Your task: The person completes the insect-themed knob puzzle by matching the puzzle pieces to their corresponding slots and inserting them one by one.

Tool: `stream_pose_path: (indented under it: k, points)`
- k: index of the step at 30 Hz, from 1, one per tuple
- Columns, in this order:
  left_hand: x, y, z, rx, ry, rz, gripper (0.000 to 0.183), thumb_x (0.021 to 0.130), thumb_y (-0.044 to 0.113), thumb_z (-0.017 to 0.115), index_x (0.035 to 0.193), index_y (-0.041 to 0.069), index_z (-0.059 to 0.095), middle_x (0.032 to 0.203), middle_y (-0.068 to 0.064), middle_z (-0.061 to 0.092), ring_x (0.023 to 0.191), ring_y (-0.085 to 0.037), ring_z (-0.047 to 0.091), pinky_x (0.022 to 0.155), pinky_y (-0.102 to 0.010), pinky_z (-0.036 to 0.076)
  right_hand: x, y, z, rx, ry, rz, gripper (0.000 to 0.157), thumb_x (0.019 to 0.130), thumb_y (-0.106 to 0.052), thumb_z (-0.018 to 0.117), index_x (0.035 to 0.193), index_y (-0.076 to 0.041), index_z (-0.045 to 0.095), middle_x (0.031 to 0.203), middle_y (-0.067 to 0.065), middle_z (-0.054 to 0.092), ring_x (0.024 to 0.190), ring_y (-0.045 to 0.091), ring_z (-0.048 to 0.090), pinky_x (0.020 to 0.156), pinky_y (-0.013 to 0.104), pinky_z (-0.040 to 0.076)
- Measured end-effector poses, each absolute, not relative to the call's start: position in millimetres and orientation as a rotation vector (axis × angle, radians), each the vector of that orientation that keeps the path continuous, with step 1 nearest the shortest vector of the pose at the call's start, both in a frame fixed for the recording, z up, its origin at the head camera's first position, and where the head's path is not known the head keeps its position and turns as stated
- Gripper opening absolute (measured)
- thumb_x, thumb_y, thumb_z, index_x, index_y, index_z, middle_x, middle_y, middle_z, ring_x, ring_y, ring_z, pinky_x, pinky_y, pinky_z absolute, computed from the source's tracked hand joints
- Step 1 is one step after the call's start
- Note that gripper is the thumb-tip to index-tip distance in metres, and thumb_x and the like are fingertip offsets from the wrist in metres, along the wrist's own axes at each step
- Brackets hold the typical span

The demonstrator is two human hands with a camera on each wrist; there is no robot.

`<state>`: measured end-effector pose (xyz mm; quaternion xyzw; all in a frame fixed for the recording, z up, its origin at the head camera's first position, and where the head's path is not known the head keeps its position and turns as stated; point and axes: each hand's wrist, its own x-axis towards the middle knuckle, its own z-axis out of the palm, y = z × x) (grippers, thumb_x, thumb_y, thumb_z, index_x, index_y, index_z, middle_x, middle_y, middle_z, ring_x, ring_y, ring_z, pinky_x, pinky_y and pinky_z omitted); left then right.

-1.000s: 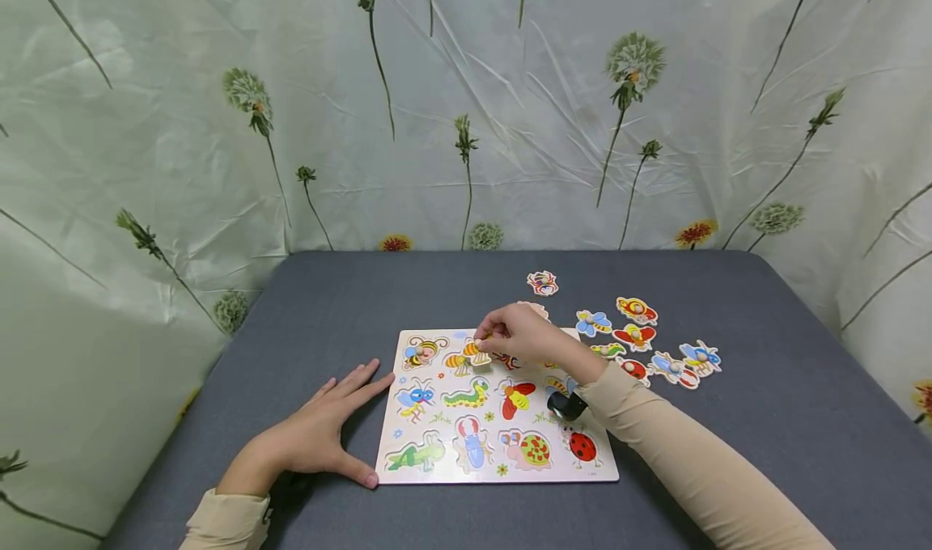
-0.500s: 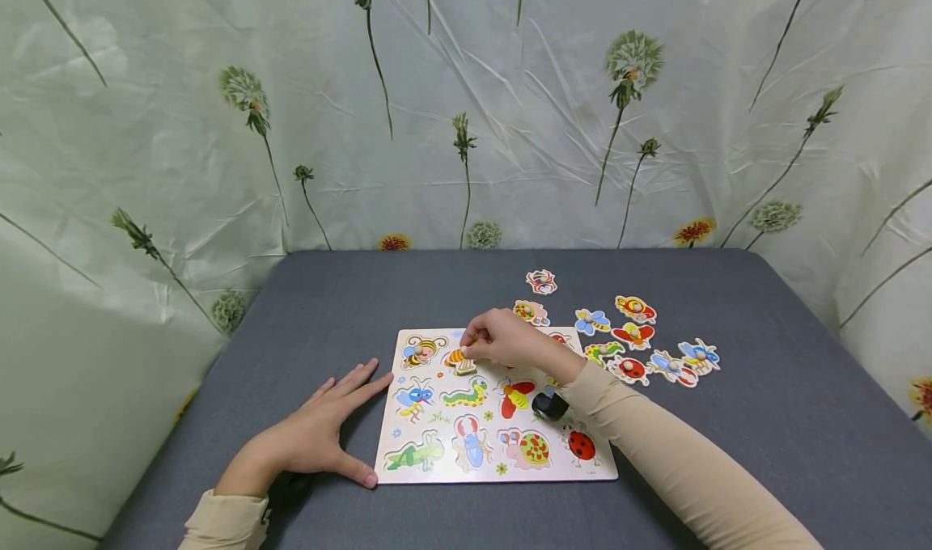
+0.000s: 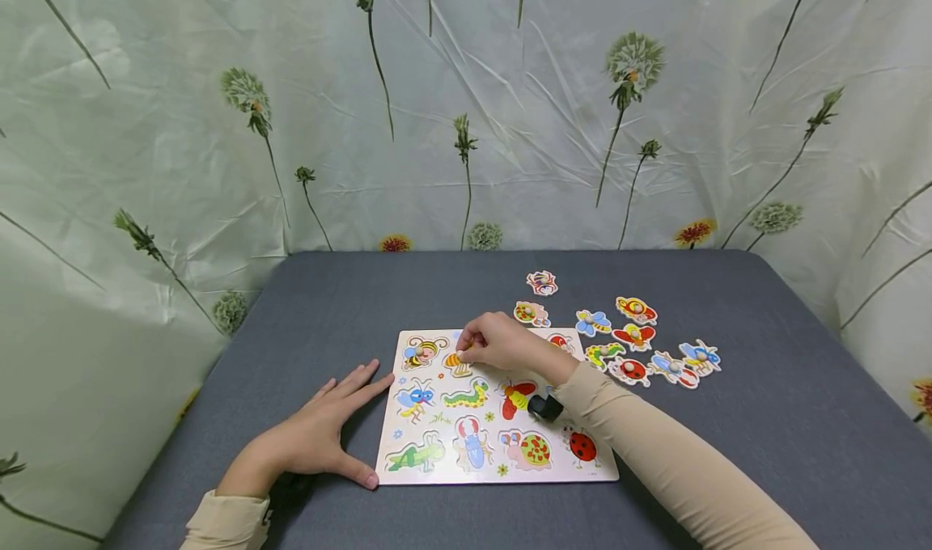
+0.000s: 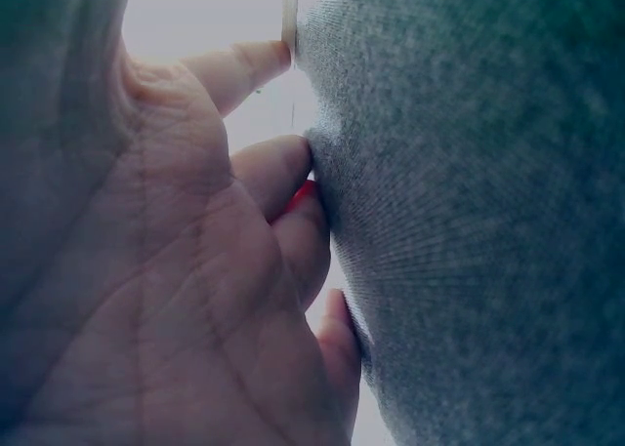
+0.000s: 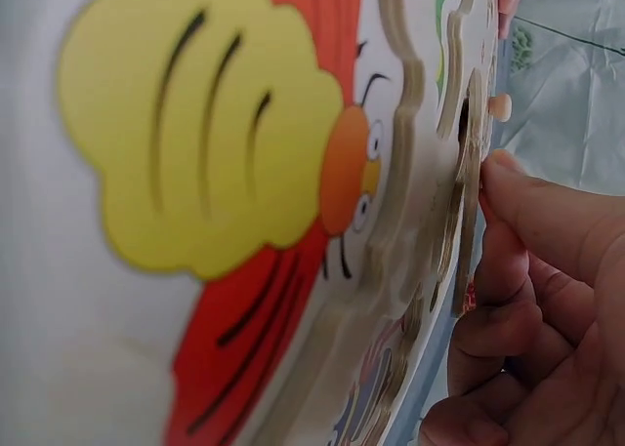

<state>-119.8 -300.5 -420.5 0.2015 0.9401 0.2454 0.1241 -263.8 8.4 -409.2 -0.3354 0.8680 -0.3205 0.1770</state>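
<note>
A wooden puzzle board (image 3: 459,475) with insect-shaped recesses lies on the table. My left hand (image 3: 320,433) rests spread on the cloth, thumb and fingertip against the board's left edge. My right hand (image 3: 504,341) pinches a yellow-striped bee piece (image 3: 456,364) over the top row's second recess; its grip on the piece is partly hidden behind the fingers. In the right wrist view, the piece's edge (image 5: 467,222) stands slightly tilted against the board beside my thumb (image 5: 518,187). Another bee piece (image 3: 425,353) with a knob sits in the top left recess.
Several knobbed insect pieces lie beyond and right of the board, among them a spider (image 3: 542,283), a snail (image 3: 531,314), a caterpillar (image 3: 603,354) and a ladybird (image 3: 629,370). Dark cloth covers the table (image 3: 364,291). A flowered curtain (image 3: 539,113) hangs behind.
My right hand has moved left and slightly down with the bee piece, from beside the recess to over it. The snail piece has come out from behind the hand. My left hand stays put.
</note>
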Motion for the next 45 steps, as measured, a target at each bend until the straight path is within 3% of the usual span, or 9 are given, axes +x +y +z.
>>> stream_pose_path:
  k: [22, 27, 40, 45]
  points:
    - [-120.8, -298.7, -420.2, 0.572, 2.727, 0.738, 0.135, 0.062, 0.069, 0.096, 0.171, 0.023, 0.032, 0.18, -0.019, 0.019, 0.164, -0.051, 0.021, 0.127, -0.079, 0.013, -265.9, 7.0, -405.3, -0.942, 2.494, -0.862, 0.006, 0.099, -0.016, 0.079, 0.094, -0.013, 0.081, 0.065, -0.006, 0.053, 0.059, 0.007, 0.043, 0.058, 0.02, 0.035]
    - [-120.8, -300.3, -421.7, 0.577, 2.733, 0.731, 0.135, 0.062, 0.069, 0.096, 0.171, 0.023, 0.032, 0.18, -0.019, 0.02, 0.164, -0.051, 0.021, 0.126, -0.079, 0.014, -264.9, 5.3, -402.7, -0.898, 2.481, -0.874, 0.006, 0.099, -0.015, 0.08, 0.094, -0.013, 0.082, 0.066, -0.005, 0.056, 0.056, 0.009, 0.045, 0.052, 0.021, 0.036]
    - [-118.5, -299.4, -419.7, 0.575, 2.729, 0.738, 0.136, 0.061, 0.069, 0.097, 0.171, 0.021, 0.033, 0.179, -0.02, 0.02, 0.163, -0.053, 0.022, 0.125, -0.08, 0.014, -265.1, 1.3, -403.2, -0.877, 2.521, -0.853, 0.006, 0.096, -0.016, 0.083, 0.091, -0.013, 0.084, 0.069, -0.006, 0.063, 0.061, 0.007, 0.048, 0.056, 0.02, 0.038]
    - [-118.6, -299.4, -419.3, 0.575, 2.736, 0.735, 0.136, 0.061, 0.068, 0.097, 0.171, 0.021, 0.033, 0.179, -0.02, 0.021, 0.163, -0.053, 0.022, 0.125, -0.08, 0.015, -264.6, 1.3, -401.6, -0.838, 2.503, -0.868, 0.005, 0.096, -0.016, 0.083, 0.092, -0.014, 0.085, 0.069, -0.004, 0.064, 0.059, 0.009, 0.047, 0.052, 0.022, 0.039]
